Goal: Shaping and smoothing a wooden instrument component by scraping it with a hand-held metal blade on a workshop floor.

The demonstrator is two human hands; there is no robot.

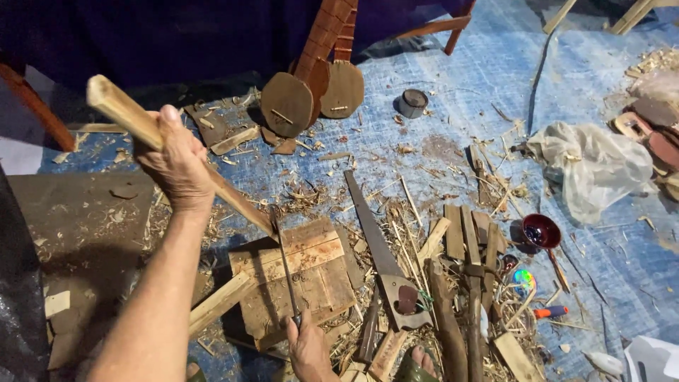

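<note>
- The left hand (177,161) is clenched around a long pale squared wooden stick (170,148), holding it at a slant with its upper end raised toward the left and its lower end resting on a worn block of joined wooden planks (300,279) that lies on the floor.
- The right hand (309,348) is closed on the handle of a thin dark metal blade (285,272), which stands edge-on at the foot of the stick, where stick and block meet.
- Judging by this, the shaving or splitting of the stick looks under way rather than finished: the stick is full-length and squared, with only its lower tip at the blade.
- Pale wood shavings and chips (311,194) lie thick around the block and across the blue tarpaulin floor covering (481,85), which suggests a good deal of cutting is done.
- Just right of the block lies a hand saw with a wooden handle (385,265), untouched, and beyond it a row of short flat wooden slats (470,233).
- Further back, two round-bodied brown wooden string instruments (311,92) lean upright; they look shaped but bare, so finishing seems left.
- A small grey tin (412,102), a crumpled pale plastic bag (594,166) and a dark red ladle-like bowl (542,232) lie apart to the right.
</note>
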